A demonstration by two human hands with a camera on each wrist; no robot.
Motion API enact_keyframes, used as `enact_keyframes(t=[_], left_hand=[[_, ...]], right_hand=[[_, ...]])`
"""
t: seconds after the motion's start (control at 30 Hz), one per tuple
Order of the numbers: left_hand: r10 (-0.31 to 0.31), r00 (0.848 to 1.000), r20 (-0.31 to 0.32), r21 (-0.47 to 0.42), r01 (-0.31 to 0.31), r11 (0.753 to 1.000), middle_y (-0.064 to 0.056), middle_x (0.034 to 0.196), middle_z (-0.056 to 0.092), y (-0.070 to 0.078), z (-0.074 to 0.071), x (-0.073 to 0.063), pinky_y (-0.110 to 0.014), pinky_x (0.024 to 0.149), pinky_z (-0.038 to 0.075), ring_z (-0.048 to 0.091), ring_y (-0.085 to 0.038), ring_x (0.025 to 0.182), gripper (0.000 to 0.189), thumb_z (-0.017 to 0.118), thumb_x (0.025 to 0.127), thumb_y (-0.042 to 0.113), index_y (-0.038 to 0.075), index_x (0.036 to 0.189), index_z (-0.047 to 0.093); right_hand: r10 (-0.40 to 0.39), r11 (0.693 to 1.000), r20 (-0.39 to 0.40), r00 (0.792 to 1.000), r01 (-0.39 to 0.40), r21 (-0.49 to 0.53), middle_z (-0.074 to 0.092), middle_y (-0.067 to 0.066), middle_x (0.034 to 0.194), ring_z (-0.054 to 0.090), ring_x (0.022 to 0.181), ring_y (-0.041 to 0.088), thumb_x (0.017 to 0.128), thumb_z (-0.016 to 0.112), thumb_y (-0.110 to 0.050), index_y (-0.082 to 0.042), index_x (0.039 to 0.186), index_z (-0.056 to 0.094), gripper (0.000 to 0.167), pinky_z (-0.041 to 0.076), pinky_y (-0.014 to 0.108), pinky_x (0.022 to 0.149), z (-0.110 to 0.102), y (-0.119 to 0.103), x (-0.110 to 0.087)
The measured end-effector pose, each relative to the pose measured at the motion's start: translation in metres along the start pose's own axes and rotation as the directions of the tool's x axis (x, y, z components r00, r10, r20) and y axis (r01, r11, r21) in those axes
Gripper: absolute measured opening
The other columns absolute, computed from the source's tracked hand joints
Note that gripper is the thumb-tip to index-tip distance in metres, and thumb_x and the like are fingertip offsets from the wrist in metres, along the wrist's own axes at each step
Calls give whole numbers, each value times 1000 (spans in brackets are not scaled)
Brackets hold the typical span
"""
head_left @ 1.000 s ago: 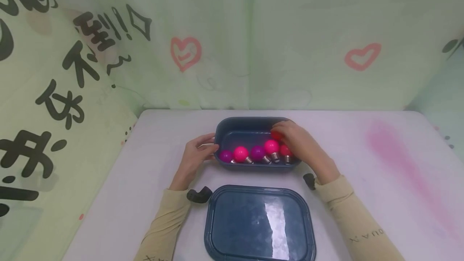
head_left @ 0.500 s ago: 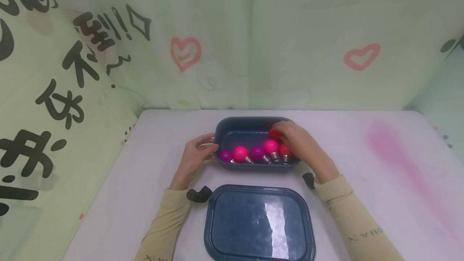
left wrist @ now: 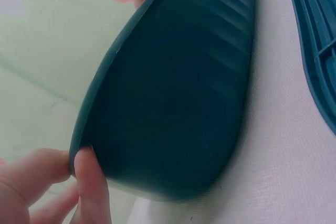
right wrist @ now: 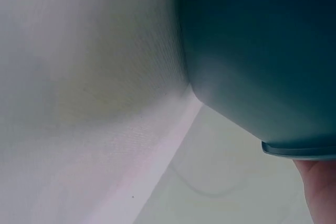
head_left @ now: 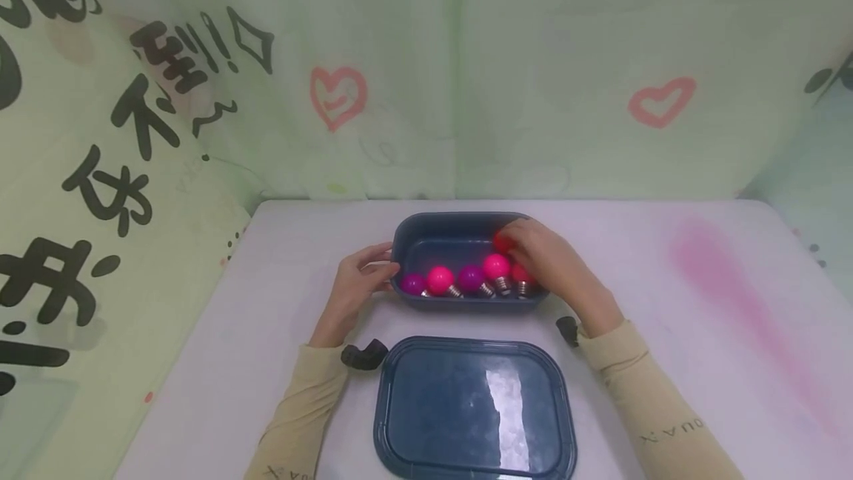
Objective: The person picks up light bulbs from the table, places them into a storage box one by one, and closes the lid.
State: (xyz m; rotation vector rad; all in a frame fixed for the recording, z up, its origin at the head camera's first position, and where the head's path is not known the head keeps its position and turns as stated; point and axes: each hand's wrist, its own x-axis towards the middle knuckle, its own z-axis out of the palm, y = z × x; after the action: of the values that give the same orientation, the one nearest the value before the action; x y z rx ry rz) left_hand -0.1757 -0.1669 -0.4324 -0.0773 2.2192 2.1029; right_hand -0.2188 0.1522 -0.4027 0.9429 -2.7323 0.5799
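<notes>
A dark blue plastic box sits on the table, its lid off. Along its near side lie several round light bulbs with metal screw bases: a purple bulb at the left end, a pink bulb, another purple bulb, another pink bulb and a red bulb. My left hand pinches the box's left rim between thumb and fingers, as the left wrist view shows. Reaching over the right end, my right hand holds a second red bulb inside the box; its base is hidden.
The matching blue lid lies flat on the white table, in front of the box. Dark wrist cameras, the left camera and the right camera, hang at the cuffs. A printed curtain stands behind the table.
The red bulb in my right hand has shifted slightly left within the box. My left hand keeps its place on the rim. The head view has drifted a little.
</notes>
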Motion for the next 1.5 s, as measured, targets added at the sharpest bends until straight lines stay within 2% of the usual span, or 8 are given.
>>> enact_keyframes(t=[0.3,0.5,0.67,0.77,0.97,1.13,1.27,1.5], left_hand=[[0,1000,-14,26,0,1000,-21,126,62,-1,-5,-2,-32,78,60,68,-14,94,50,74,88,11,4,135,59],[14,1000,-13,51,-13,999,-24,125,62,0,-8,-6,-38,83,60,70,-21,97,53,74,89,11,0,137,55],[26,1000,-13,81,-25,996,-24,121,63,3,-11,-12,-41,85,59,70,-21,95,52,73,90,9,-2,137,54],[27,1000,-13,122,-25,992,-23,121,63,5,-13,-16,-39,84,60,69,-22,97,52,73,90,11,-2,137,55],[26,1000,-13,184,-23,983,-22,121,63,9,-17,-29,-36,81,60,67,-30,104,53,71,91,12,1,139,52],[37,999,18,190,-40,981,-25,120,63,12,-18,-38,-36,79,61,66,-33,105,51,69,92,9,-1,139,51],[33,999,40,196,-40,980,-25,118,63,15,-20,-46,-35,77,61,66,-34,105,49,69,92,7,-2,137,52],[-14,998,68,235,-2,972,-24,119,63,13,-22,-62,-34,77,61,66,-33,104,47,69,93,10,-1,136,53]], right_hand=[[40,999,23,999,-41,10,65,18,113,60,110,34,84,73,1,3,115,66,32,52,48,97,-9,-13,-4],[24,999,-28,999,-23,48,65,17,110,61,104,32,83,73,2,3,115,66,32,53,48,95,-14,-17,-16],[65,995,-23,998,-63,78,66,18,110,62,103,33,83,75,-1,4,118,66,36,53,49,94,-20,-24,-26],[96,991,-13,995,-95,95,66,19,109,62,100,32,84,75,-3,4,120,65,38,54,48,91,-25,-28,-32],[138,981,-2,990,-137,138,64,16,102,59,85,28,85,76,-5,2,123,63,41,56,42,76,-37,-38,-48],[184,965,18,983,-184,189,65,18,110,66,95,32,85,75,-2,3,124,62,41,59,45,80,-41,-41,-66],[233,945,57,971,-240,221,65,19,115,65,104,35,85,74,0,5,122,61,40,60,45,80,-43,-43,-80],[268,926,53,962,-272,262,67,18,115,69,98,32,87,72,-2,3,123,62,38,59,46,81,-46,-47,-101]])
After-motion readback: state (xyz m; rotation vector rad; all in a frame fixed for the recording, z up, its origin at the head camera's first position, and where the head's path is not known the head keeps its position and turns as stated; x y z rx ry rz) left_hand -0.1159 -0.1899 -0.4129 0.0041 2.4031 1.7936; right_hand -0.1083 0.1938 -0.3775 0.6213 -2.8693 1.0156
